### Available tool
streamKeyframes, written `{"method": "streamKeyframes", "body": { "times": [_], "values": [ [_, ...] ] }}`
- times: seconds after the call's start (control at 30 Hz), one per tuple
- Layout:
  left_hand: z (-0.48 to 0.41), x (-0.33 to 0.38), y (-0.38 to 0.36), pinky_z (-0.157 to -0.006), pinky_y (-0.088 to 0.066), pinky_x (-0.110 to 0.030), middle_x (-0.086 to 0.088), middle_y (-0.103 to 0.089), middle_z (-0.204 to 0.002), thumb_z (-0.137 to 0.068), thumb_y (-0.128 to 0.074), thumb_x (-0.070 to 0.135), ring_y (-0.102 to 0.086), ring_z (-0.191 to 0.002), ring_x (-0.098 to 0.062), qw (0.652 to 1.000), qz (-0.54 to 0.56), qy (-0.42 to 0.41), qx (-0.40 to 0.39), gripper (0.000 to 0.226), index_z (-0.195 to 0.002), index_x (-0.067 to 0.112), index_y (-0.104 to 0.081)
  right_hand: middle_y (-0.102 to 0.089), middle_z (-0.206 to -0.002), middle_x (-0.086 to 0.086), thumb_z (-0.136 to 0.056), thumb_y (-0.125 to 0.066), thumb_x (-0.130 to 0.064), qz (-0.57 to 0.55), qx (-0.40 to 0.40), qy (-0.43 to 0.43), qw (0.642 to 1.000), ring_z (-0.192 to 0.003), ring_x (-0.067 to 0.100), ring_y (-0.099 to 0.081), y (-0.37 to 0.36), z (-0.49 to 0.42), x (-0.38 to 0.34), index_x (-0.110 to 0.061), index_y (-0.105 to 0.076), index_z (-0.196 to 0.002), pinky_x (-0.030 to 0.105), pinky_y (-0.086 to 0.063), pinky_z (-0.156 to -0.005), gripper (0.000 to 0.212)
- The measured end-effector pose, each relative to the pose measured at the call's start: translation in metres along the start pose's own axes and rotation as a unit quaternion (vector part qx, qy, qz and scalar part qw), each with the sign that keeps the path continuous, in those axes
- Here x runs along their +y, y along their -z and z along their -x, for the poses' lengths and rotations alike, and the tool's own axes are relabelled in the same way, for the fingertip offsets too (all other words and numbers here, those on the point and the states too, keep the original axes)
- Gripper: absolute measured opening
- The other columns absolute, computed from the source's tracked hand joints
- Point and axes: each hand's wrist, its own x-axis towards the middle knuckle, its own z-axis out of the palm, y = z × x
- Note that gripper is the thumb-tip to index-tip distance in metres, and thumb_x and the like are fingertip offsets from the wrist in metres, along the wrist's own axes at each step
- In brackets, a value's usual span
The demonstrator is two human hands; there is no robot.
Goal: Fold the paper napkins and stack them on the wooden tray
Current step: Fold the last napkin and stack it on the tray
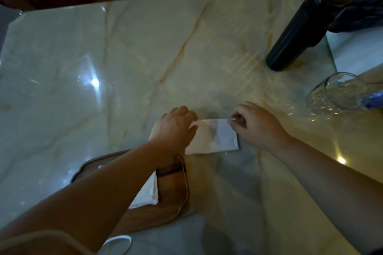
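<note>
A white paper napkin (215, 137) lies on the marble table (116, 80), folded into a rectangle. My left hand (174, 128) pinches its far left corner between thumb and fingers. My right hand (255, 124) pinches the far right corner. A wooden tray (172, 198) sits nearer to me on the left, partly hidden under my left forearm. On it rests a stack of folded white napkins (148, 194), of which only the right part shows.
A dark corked bottle (300, 27) stands at the far right. A clear glass (335, 93) with a blue object in it lies on its side at the right edge. A white cup rim (119, 244) shows at the bottom.
</note>
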Motion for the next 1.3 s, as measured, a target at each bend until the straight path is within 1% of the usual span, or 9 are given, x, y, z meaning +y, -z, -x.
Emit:
{"method": "streamKeyframes", "body": {
  "times": [0.13,0.37,0.57,0.67,0.83,1.03,1.13,1.2,1.3],
  "values": [
    [-0.009,-0.008,-0.007,-0.086,-0.045,-0.042,-0.006,-0.053,-0.115,-0.087,-0.058,0.032,-0.050,-0.106,-0.026,0.998,-0.035,0.043,-0.013,0.034,-0.118,0.022,-0.049,-0.056,-0.101,0.003,-0.079,-0.065,-0.033,0.068,-0.063,-0.031,0.995,-0.091,0.023,-0.057,-0.008,-0.015,-0.003,-0.019,-0.059,-0.092,0.032,-0.041,-0.069,0.020],
    [-0.008,-0.004,-0.002,-0.082,-0.043,-0.038,-0.005,-0.054,-0.100,-0.088,-0.052,0.020,-0.050,-0.096,-0.024,0.998,-0.032,0.041,-0.035,0.010,-0.097,0.019,-0.057,-0.059,-0.086,0.001,-0.078,-0.063,-0.024,0.040,-0.096,-0.027,0.994,-0.082,0.022,-0.058,-0.003,-0.012,-0.016,-0.020,-0.058,-0.077,0.031,-0.039,-0.063,0.007],
    [0.026,-0.021,0.027,-0.055,-0.043,-0.017,0.013,-0.060,-0.077,-0.085,-0.062,0.026,-0.058,-0.070,-0.005,0.966,0.230,0.117,-0.002,0.010,-0.080,0.032,-0.055,-0.068,-0.070,-0.003,-0.077,-0.071,-0.022,-0.155,-0.062,-0.088,0.982,-0.064,0.010,-0.062,0.009,-0.002,-0.045,-0.020,-0.064,-0.073,0.027,-0.049,-0.060,0.008],
    [0.049,-0.037,0.045,-0.053,-0.050,-0.024,0.011,-0.064,-0.078,-0.080,-0.069,0.021,-0.062,-0.063,-0.006,0.943,0.292,0.160,0.028,0.021,-0.071,0.035,-0.055,-0.068,-0.067,-0.004,-0.076,-0.072,-0.018,-0.222,-0.054,-0.082,0.970,-0.060,0.008,-0.062,0.002,0.001,-0.069,-0.020,-0.064,-0.073,0.025,-0.050,-0.059,0.009],
    [0.093,-0.067,0.061,-0.041,-0.052,-0.025,0.007,-0.066,-0.078,-0.079,-0.071,0.011,-0.066,-0.053,-0.014,0.893,0.390,0.212,0.070,0.021,-0.071,0.028,-0.061,-0.064,-0.069,-0.003,-0.075,-0.072,-0.008,-0.288,-0.064,-0.073,0.953,-0.056,0.012,-0.058,-0.025,0.003,-0.112,-0.024,-0.062,-0.073,0.039,-0.053,-0.061,0.019],
    [0.143,-0.105,0.059,-0.037,-0.050,-0.023,0.001,-0.063,-0.079,-0.080,-0.070,0.009,-0.064,-0.048,-0.012,0.893,0.376,0.236,0.077,0.019,-0.073,0.024,-0.060,-0.063,-0.069,-0.020,-0.070,-0.069,-0.025,-0.268,-0.088,-0.060,0.957,-0.056,-0.001,-0.055,-0.067,0.010,-0.157,-0.034,-0.060,-0.077,0.025,-0.045,-0.056,0.014],
    [0.161,-0.119,0.053,-0.036,-0.046,-0.017,0.001,-0.061,-0.074,-0.080,-0.069,0.008,-0.062,-0.051,-0.004,0.900,0.356,0.241,0.065,0.024,-0.072,0.028,-0.059,-0.060,-0.062,-0.017,-0.071,-0.069,-0.023,-0.258,-0.104,-0.062,0.959,-0.052,0.002,-0.051,-0.085,0.015,-0.174,-0.035,-0.060,-0.077,0.024,-0.043,-0.053,0.016],
    [0.169,-0.125,0.049,-0.039,-0.046,-0.015,0.005,-0.061,-0.075,-0.080,-0.069,0.011,-0.062,-0.057,-0.004,0.915,0.324,0.234,0.055,0.026,-0.072,0.033,-0.057,-0.059,-0.059,-0.018,-0.072,-0.069,-0.021,-0.232,-0.109,-0.056,0.965,-0.049,0.002,-0.049,-0.093,0.018,-0.181,-0.035,-0.060,-0.076,0.022,-0.041,-0.050,0.017],
    [0.175,-0.132,0.041,-0.058,-0.051,-0.026,0.013,-0.058,-0.077,-0.081,-0.067,0.017,-0.057,-0.069,-0.005,0.933,0.268,0.239,0.034,0.027,-0.071,0.037,-0.053,-0.064,-0.071,-0.008,-0.075,-0.069,-0.019,-0.207,-0.120,-0.058,0.969,-0.051,0.004,-0.052,-0.101,0.022,-0.188,-0.031,-0.060,-0.076,0.024,-0.045,-0.053,0.015]
  ]
}}
